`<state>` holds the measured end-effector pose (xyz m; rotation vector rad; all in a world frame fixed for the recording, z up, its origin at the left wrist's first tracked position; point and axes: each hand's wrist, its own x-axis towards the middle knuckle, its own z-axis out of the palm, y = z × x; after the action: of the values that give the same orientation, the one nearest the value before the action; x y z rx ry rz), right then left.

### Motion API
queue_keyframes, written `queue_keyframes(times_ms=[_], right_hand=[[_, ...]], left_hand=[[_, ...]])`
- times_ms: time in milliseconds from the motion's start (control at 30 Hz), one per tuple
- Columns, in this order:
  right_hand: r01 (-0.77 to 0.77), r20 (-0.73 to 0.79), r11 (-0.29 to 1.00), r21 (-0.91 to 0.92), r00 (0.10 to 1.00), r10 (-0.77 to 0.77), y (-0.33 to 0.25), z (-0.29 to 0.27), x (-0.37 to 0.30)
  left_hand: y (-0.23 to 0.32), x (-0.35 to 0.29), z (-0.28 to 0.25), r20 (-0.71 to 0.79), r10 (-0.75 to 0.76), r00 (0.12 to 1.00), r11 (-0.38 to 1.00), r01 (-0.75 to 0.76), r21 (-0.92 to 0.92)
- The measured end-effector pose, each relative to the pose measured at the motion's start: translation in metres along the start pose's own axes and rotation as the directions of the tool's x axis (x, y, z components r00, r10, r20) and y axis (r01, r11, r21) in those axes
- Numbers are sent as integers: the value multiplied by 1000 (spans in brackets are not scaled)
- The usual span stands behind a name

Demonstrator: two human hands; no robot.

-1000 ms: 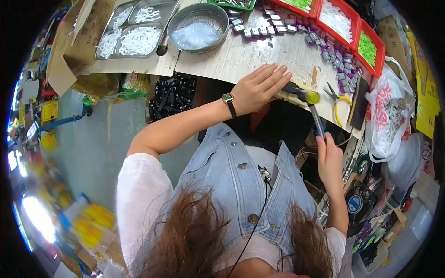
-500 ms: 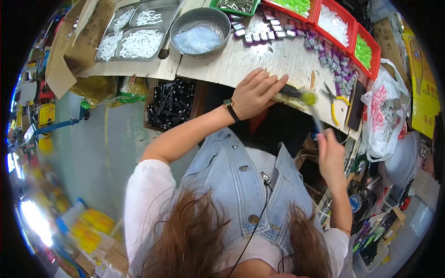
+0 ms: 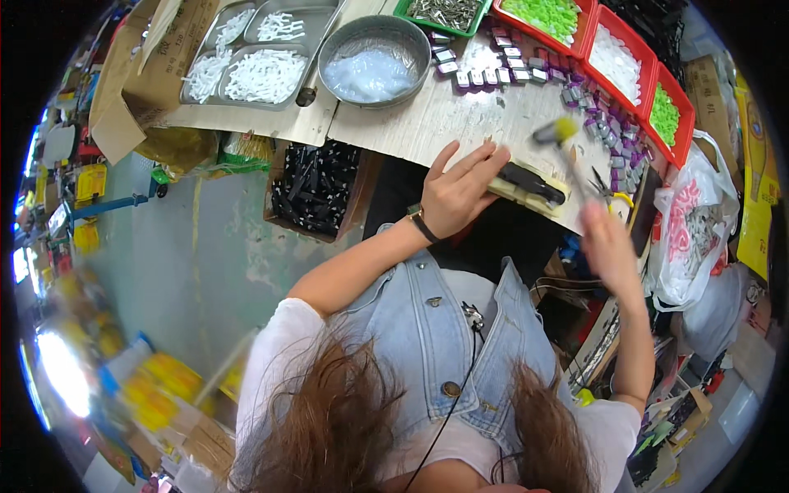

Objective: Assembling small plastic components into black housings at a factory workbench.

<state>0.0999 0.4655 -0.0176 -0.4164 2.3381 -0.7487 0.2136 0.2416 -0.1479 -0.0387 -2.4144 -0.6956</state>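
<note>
My right hand point(image 3: 608, 251), blurred by motion, grips the handle of a small hammer point(image 3: 555, 130). The hammer's black-and-yellow head is raised over the bench, apart from the piece below. At the bench's near edge a long black plastic piece point(image 3: 534, 182) lies in a pale yellowish block point(image 3: 526, 198). My left hand point(image 3: 456, 193) stretches its fingers over the left end of that piece, thumb apart, and covers part of it. Beyond it, purple-and-silver small parts point(image 3: 497, 76) stand in rows and continue in a loose heap to the right.
Pliers with yellow handles point(image 3: 618, 202) lie right of the block. A grey metal bowl point(image 3: 330, 51) holds a clear, jelly-like mass. A metal tray point(image 3: 289, 80) carries white pieces. Red bins point(image 3: 593, 59) line the back. Below the bench sits a box of black parts point(image 3: 316, 185).
The hammer head has lifted away from the black piece, up and beyond it. My right hand has shifted slightly right. My left hand stays at the piece's left end.
</note>
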Motion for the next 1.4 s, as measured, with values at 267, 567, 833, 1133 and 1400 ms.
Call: queue_keyframes(times_ms=[267,567,833,1133,1400], right_hand=[[-52,-465,646,-761,738,-489,40,-93,152],[13,-287,816,-579,933,-218,31,-4,16],[-52,-602,877,-478,746,-284,54,26,28],[508,-329,758,409,857,-397,-5,42,18],[566,-164,664,-489,688,-707,-89,53,4]], left_hand=[[54,55,12,247,201,948,977,-177,-115],[58,92,5,301,28,953,893,111,-435],[15,53,-27,-276,-463,843,577,50,-816],[3,46,-5,-126,-643,756,263,63,-963],[40,38,-80,23,-448,894,643,340,-686]])
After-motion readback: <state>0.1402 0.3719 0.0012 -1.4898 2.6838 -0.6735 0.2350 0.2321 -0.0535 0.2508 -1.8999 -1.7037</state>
